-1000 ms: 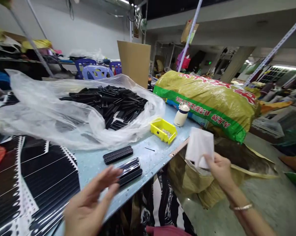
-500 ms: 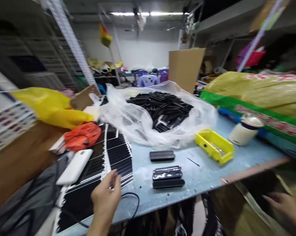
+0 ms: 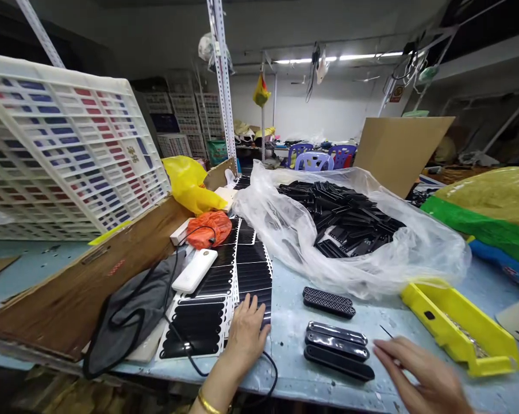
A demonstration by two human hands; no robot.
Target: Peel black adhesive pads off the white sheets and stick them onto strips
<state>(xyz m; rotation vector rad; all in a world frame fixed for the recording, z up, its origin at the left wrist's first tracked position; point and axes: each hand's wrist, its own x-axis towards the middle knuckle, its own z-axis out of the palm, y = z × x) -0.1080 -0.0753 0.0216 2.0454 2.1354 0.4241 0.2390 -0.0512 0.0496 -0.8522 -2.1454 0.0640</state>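
My left hand [image 3: 245, 333] lies flat with its fingers spread on the near end of a stack of black sticker sheets [image 3: 225, 282] on the light blue table [image 3: 291, 322]. My right hand [image 3: 423, 374] hovers above the table's front edge, fingers stretched out and holding nothing, just right of three black oblong parts [image 3: 337, 349] lying side by side. A fourth black perforated part [image 3: 329, 302] lies just behind them. A thin dark pin [image 3: 386, 331] rests by my right fingertips.
A clear plastic bag [image 3: 354, 241] holds several black parts. A yellow tray [image 3: 457, 325] stands at the right, a yellow-green sack [image 3: 496, 215] behind it. At left are a white power bank [image 3: 194, 270], an orange bag [image 3: 208, 228], a grey pouch [image 3: 130, 310], cardboard [image 3: 82, 282] and white crates [image 3: 65, 149].
My view has swung left. The white sheet my right hand held a second ago is gone from it, and that hand has come over the table. My left hand settled onto the sticker sheets.
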